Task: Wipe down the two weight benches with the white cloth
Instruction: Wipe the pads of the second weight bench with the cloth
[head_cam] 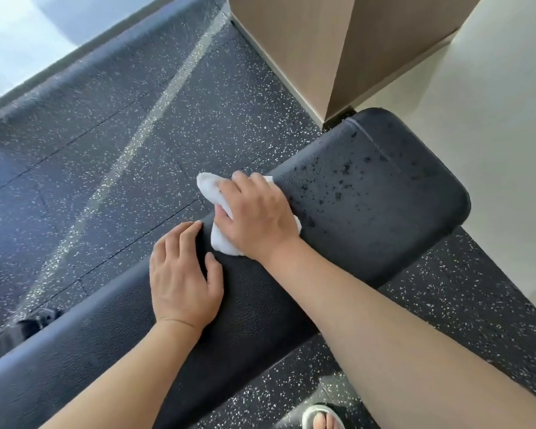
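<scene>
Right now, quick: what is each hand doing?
Left hand: open, resting flat on the bench, holding nothing.
Right hand: pressing the white cloth onto the bench, fingers curled over it.

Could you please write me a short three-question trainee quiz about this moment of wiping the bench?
1. True or false: the right hand presses the crumpled white cloth onto the dark textured padded weight bench.
2. What is the left hand doing? A) gripping the cloth B) resting flat on the bench pad C) hanging away from the bench
3. Fill in: dark droplet spots show on the bench pad towards its rounded far ____.

Key: 1 true; 2 B; 3 end.
</scene>
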